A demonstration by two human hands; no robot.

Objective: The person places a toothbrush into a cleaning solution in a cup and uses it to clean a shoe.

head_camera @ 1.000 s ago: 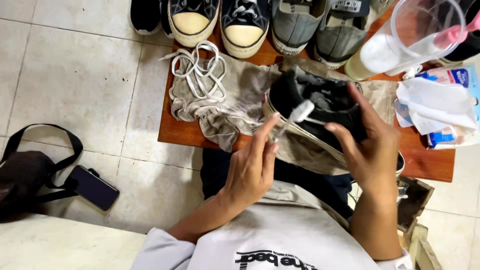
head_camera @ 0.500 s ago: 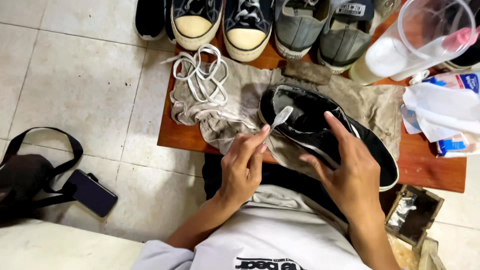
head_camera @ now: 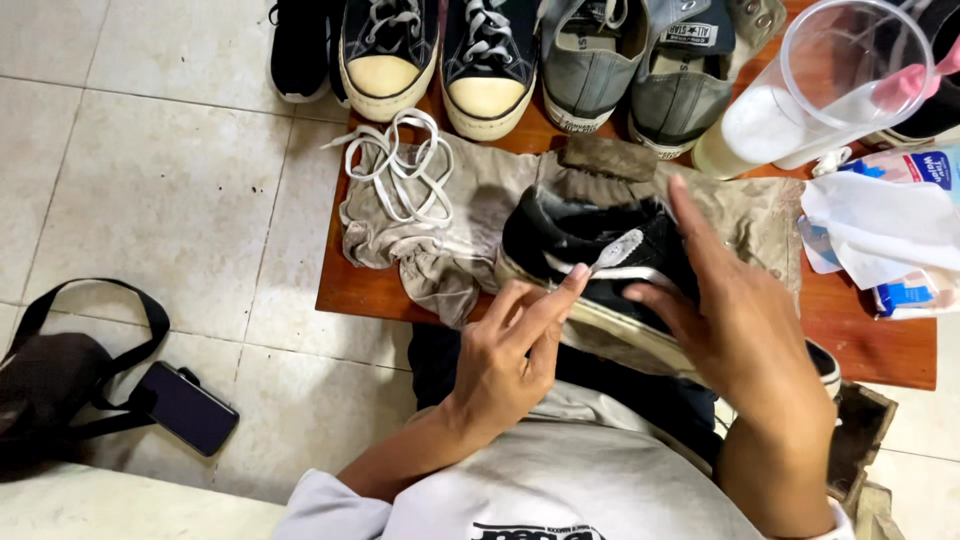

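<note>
Head view, looking down over a low wooden table (head_camera: 370, 290) on a tiled floor.

Black sneaker (head_camera: 600, 260) lies on its side at centre, on a stained grey cloth (head_camera: 470, 215). Its long axis runs from about 10 o'clock (end on the cloth) to 4 o'clock (end past the table edge, partly hidden by the wrist).

Right hand (head_camera: 745, 335): fingers wrapped over the upper, clamped on the sneaker, steadying it from the 3 o'clock side.

Left hand (head_camera: 510, 355): fingers pinched together on a small whitish brush or wipe (head_camera: 615, 247); too small to tell which. Its tip touches the sneaker's side panel. The sneaker lies at about 1 o'clock from this hand, just beside it. Right hand is nearer, already on it.

Around: loose white laces (head_camera: 405, 170) at 10 o'clock on the cloth; row of sneakers (head_camera: 490, 60) at 12 o'clock; clear plastic cup (head_camera: 840, 80) at 2 o'clock; white tissue pack (head_camera: 890, 235) at 3 o'clock; black bag (head_camera: 55, 385) and dark phone (head_camera: 187, 407) on the floor at 8 o'clock
</note>
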